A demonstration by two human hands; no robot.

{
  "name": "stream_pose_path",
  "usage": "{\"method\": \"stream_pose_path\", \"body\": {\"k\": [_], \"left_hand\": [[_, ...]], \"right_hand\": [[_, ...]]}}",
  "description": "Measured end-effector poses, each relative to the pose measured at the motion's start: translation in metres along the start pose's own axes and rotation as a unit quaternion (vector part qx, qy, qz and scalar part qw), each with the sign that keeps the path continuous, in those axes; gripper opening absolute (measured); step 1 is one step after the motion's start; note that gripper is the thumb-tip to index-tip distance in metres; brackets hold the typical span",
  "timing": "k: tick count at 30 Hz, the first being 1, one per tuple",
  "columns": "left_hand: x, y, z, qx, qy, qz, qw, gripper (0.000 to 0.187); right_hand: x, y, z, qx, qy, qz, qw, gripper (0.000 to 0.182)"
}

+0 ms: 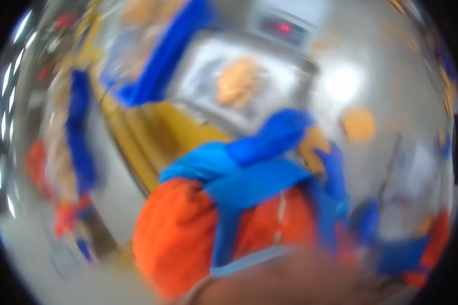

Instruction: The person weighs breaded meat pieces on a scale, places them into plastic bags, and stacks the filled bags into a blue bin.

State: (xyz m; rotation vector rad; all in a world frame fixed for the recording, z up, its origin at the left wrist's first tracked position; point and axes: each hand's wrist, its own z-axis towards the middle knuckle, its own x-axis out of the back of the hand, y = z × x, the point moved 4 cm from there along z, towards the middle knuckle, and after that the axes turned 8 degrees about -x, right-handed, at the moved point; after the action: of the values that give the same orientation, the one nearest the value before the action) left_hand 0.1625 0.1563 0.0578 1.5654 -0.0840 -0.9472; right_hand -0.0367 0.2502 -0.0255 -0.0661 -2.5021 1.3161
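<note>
Motion blur smears the whole head view. My left hand [289, 127], in a blue glove, reaches across from the left and closes on a pale orange piece of meat [314, 149], which looks like raw poultry. From the other side, my right hand [333, 168], also gloved in blue, grips the same piece, its fingers lying over the lower edge. Just beyond my left hand is a metal tray [188, 63], with another piece of meat [237, 81] in it. A third piece [358, 125] lies on the grey work surface to the right of my hands.
Behind the tray stands a device with a red lit display [284, 28], like a scale. A blue bin [163, 53] with pale contents is at the upper left, beside a yellow edge [150, 132]. Blurred people in red and blue [79, 142] are at the left and lower right.
</note>
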Motion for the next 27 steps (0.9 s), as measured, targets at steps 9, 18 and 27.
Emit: {"method": "stream_pose_path", "body": {"k": [9, 18, 27], "left_hand": [[-0.055, 0.071, -0.003, -0.274, -0.092, 0.556, 0.779, 0.037], [0.007, 0.131, -0.025, -0.316, 0.099, 0.643, 0.690, 0.035], [0.088, -0.022, -0.085, -0.099, 0.268, 0.526, 0.801, 0.046]], "right_hand": [[0.139, -0.038, 0.055, 0.125, 0.044, 0.149, 0.980, 0.060], [0.142, -0.016, 0.003, 0.185, 0.274, -0.215, 0.919, 0.066], [0.022, -0.037, -0.079, 0.044, -0.168, 0.211, 0.962, 0.060]]}}
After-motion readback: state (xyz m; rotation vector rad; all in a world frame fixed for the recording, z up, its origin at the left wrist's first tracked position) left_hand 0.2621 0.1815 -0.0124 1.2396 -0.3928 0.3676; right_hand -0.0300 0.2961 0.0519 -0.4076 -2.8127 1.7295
